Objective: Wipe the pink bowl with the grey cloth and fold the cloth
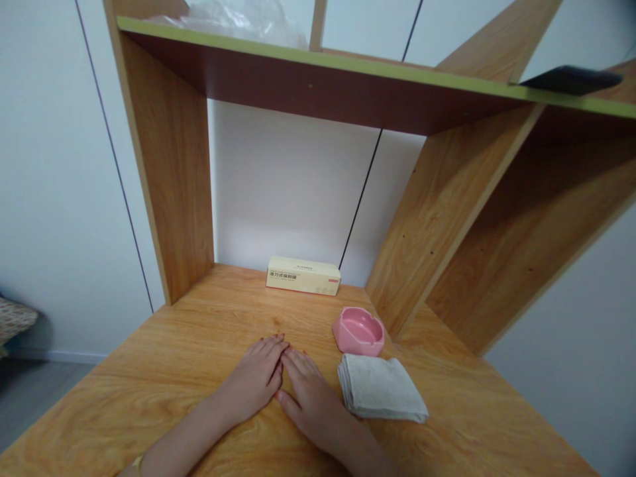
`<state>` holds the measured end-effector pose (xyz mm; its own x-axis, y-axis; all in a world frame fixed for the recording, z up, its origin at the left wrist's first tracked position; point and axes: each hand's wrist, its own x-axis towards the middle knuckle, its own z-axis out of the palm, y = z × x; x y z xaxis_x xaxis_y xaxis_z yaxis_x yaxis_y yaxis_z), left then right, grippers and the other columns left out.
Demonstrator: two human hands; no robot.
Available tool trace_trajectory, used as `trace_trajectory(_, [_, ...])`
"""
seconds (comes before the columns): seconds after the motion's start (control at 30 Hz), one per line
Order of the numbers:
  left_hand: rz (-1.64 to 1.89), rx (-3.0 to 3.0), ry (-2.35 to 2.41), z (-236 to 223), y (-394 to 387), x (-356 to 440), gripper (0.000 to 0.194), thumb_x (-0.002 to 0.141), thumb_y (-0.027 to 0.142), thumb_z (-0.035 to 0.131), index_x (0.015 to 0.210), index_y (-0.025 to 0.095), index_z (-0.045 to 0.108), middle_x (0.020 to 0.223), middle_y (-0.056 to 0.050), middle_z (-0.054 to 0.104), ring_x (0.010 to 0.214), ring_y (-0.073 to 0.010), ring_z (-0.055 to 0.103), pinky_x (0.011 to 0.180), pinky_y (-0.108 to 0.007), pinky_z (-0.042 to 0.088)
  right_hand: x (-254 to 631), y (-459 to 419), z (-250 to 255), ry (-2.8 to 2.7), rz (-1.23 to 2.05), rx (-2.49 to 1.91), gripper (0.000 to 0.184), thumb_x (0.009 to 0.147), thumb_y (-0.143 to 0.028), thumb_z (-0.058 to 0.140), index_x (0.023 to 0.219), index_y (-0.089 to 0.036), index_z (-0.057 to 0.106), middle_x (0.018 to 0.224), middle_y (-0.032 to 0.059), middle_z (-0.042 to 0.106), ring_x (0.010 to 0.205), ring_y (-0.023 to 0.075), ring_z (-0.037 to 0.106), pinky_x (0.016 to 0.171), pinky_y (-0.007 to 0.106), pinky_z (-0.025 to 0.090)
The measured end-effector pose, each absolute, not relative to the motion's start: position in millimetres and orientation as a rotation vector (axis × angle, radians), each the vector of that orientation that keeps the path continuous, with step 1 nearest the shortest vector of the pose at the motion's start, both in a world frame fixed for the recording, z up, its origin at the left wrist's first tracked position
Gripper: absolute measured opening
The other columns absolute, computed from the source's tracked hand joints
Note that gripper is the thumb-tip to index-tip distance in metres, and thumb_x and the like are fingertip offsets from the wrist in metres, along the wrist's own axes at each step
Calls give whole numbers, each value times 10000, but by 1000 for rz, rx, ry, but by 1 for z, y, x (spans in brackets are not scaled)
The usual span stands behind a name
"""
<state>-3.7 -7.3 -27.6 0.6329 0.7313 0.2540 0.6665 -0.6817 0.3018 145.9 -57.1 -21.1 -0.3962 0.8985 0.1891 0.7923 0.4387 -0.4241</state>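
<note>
My left hand [256, 377] lies flat on the wooden desk, its fingers stretched out. Beside it my right hand [311, 394] also rests flat, and the fingertips of the two hands touch or slightly overlap. Neither hand holds anything. Just right of my right hand is a folded grey cloth [381, 387]. A pink ashtray [345, 336] with notches in its rim stands behind the cloth, close to it. Farther back, near the wall, sits a long cream box [303, 277] with dark printed characters and a small red label.
The wooden desk [209, 344] has upright side panels [173, 172] and a shelf [318, 79] above. Clear plastic [238, 20] lies on the shelf at left, a dark flat object [571, 79] at right. Patterned fabric [14, 320] shows at far left.
</note>
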Motion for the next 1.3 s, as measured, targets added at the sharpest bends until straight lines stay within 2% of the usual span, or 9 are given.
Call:
trace_trajectory(0.4, [570, 2664, 1153, -30, -7, -3, 441, 779, 136, 356, 1204, 73, 455, 1258, -148, 470, 1171, -224, 406, 985, -416, 335, 146, -58, -17, -2325, 407, -1456, 548, 765, -195, 431, 1283, -29, 362, 1352, 166, 347, 1261, 226, 279, 1052, 425, 212])
trace_trajectory(0.77, [596, 2677, 1155, -31, -6, -4, 436, 778, 142, 363, 1204, 118, 457, 1256, -116, 480, 1169, -206, 409, 988, -403, 330, 145, -58, -22, -2285, 354, -1435, 533, 761, -191, 440, 1278, -75, 381, 1332, 148, 387, 1243, 224, 314, 1045, 430, 225])
trace_trajectory(1.3, [577, 2670, 1158, -29, -7, -4, 436, 782, 144, 365, 1204, 87, 457, 1255, -139, 475, 1172, -220, 407, 989, -405, 331, 145, -58, -16, -2306, 391, -1452, 542, 763, -187, 432, 1284, -53, 365, 1347, 151, 361, 1255, 214, 292, 1054, 414, 216])
